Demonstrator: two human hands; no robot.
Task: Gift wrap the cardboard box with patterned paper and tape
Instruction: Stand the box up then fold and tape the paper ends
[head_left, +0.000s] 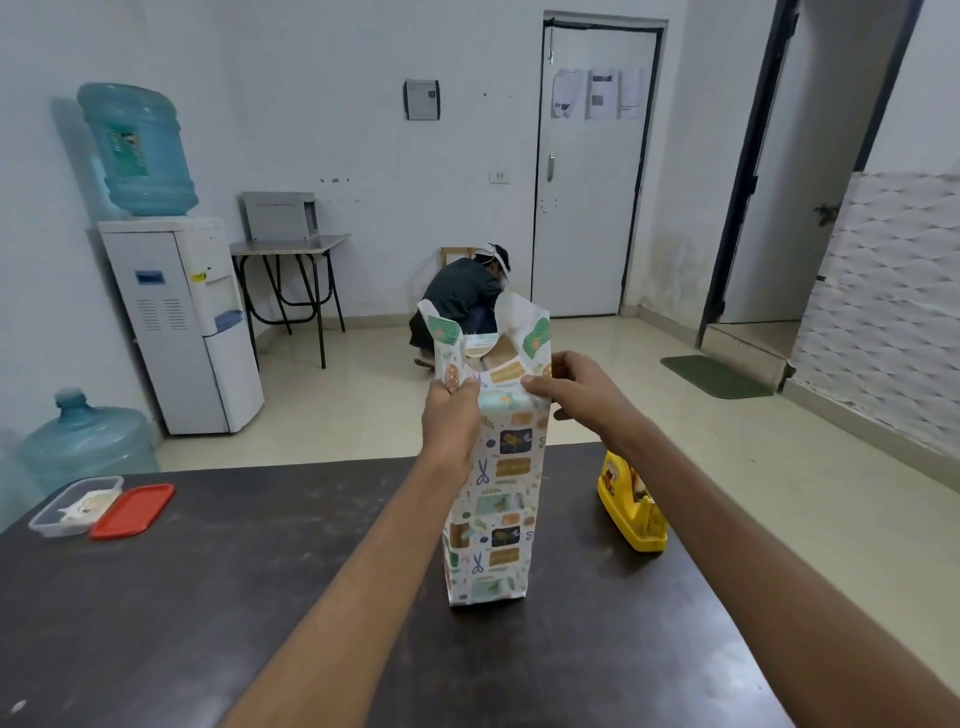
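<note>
- While the cardboard box (500, 351) stands on end at the centre of the head view, its long axis runs straight up from the dark table (260, 597). The patterned paper (493, 519) already sleeves it from base to top.
- Only a small patch of brown card shows, in the open mouth of the paper at the top. There the loose flaps rise as two ears, one to the left and one to the right.
- The left hand (449, 415) grips the paper at the top left corner, fingers curled round the edge just below the left ear.
- The right hand (576, 387) pinches the paper at the top right corner, thumb and forefinger closed on the fold. Its other fingers are curled behind.
- Both hands sit level at the upper end, one on each side of the opening and about equally near it. The flaps lie just above and between them, so folding this end shut looks like the step in hand.
- The yellow tape dispenser (631, 506) rests on the table right of the box, below the right forearm. I judge the right hand the nearer one to reach it.
- At the left edge of the frame a clear container (78, 506) sits with a red lid (132, 511) beside it.
- In the upper left stands a water cooler (176, 322), and a person (462, 301) crouches on the floor behind the box.
</note>
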